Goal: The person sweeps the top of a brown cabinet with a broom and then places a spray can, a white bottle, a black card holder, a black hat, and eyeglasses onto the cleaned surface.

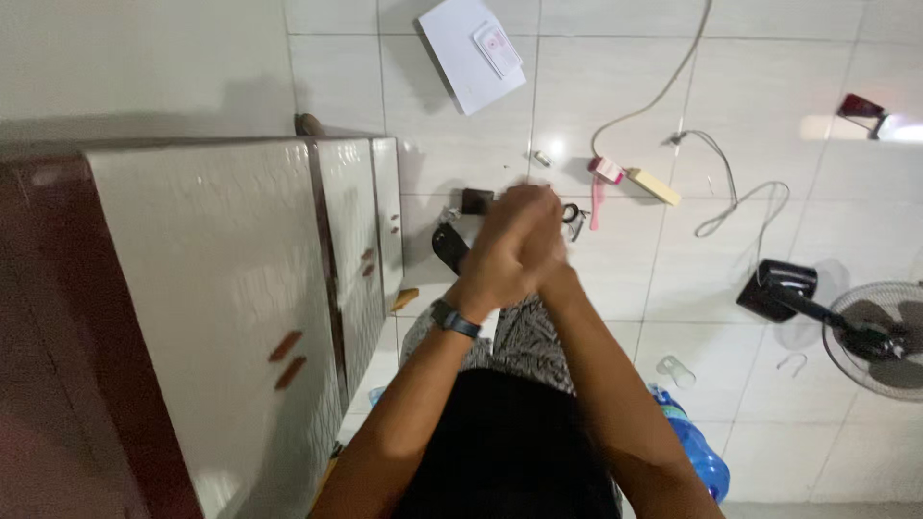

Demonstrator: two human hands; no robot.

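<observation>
My two hands are pressed together in front of me, above the white tiled floor (615,279). My left hand (505,245), with a dark watch (454,318) on its wrist, lies over my right hand (550,252), which is mostly hidden behind it. The fingers are closed against each other and blurred, and I see nothing held between them. Just beyond the hands lie a small black box (476,200) and a dark metal item (575,217) on the floor.
A tall cabinet (231,288) with silvery doors and brown handles stands at my left. On the floor are a white paper with a card (466,53), white cables (731,192), a pink comb (598,187), a yellowish block (655,185), a black fan (865,336), a clear cup (676,370) and a blue bottle (700,457).
</observation>
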